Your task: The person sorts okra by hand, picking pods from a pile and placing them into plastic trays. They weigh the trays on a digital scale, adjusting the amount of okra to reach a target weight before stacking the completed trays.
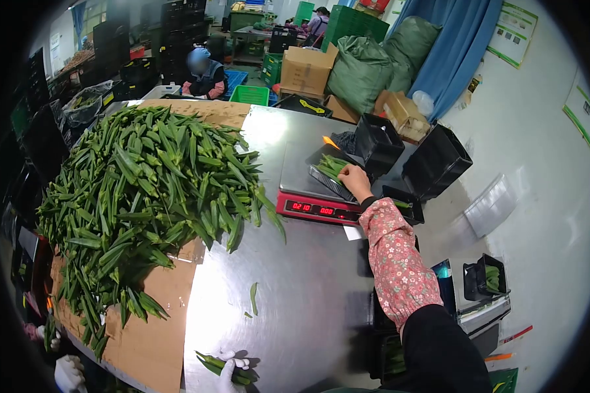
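Note:
My right hand (355, 182), bare below a floral sleeve, has its fingers closed on okra pods (333, 165) in a small black tray (331, 183). That tray rests on the steel plate of a red digital scale (318, 209), whose display reads 0.210 and 0.00. Near the bottom edge, my left hand (228, 374) in a white glove is closed around a few okra pods (211, 361), low over the steel table (275, 295). A large okra pile (151, 177) covers the table's left side. One thin pod (254, 299) lies apart on the metal.
Black crates (437, 160) stand beyond the scale at right. Cardboard (154, 327) lies under the pile. A co-worker's gloved hand (69, 374) is at lower left; another person (206, 75) sits behind the table. Green sacks (360, 72) and a cardboard box (306, 69) stand at the back.

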### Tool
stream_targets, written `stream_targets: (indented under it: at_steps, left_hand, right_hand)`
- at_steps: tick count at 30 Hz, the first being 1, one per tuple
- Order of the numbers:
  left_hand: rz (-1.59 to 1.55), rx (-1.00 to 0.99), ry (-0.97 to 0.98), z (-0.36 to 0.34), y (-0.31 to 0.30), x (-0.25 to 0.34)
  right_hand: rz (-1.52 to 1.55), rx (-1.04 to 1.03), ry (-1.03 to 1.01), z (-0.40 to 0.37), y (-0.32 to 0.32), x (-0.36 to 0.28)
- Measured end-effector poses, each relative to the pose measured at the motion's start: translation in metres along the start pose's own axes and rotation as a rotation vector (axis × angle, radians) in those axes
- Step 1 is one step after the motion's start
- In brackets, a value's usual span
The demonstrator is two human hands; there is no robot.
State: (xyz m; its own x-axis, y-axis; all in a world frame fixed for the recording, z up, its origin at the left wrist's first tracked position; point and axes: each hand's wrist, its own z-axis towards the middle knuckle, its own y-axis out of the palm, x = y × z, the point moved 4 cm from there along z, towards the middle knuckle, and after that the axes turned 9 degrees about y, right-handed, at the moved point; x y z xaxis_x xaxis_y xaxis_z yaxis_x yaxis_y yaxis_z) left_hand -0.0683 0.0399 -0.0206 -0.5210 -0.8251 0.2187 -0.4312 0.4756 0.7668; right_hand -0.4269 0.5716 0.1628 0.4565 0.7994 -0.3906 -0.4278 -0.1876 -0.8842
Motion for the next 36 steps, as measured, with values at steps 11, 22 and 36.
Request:
stream_targets:
  at_steps: [11, 22, 36]
  left_hand:
    - [-0.742, -0.167, -0.362, 0.028, -0.047, -0.014]
    - [0.207, 0.073, 0.147, -0.026, 0.065, 0.017]
    - [0.027, -0.223, 0.29, -0.017, 0.153, -0.027]
  right_hand:
    - [-0.262, -0.103, 0.056, -0.002, -0.016, 0.001]
    - [0.32, -0.055, -0.014, 0.0, -0.057, 0.004]
    - [0.548, -1.059, -0.406, -0.367, -0.063, -0.103]
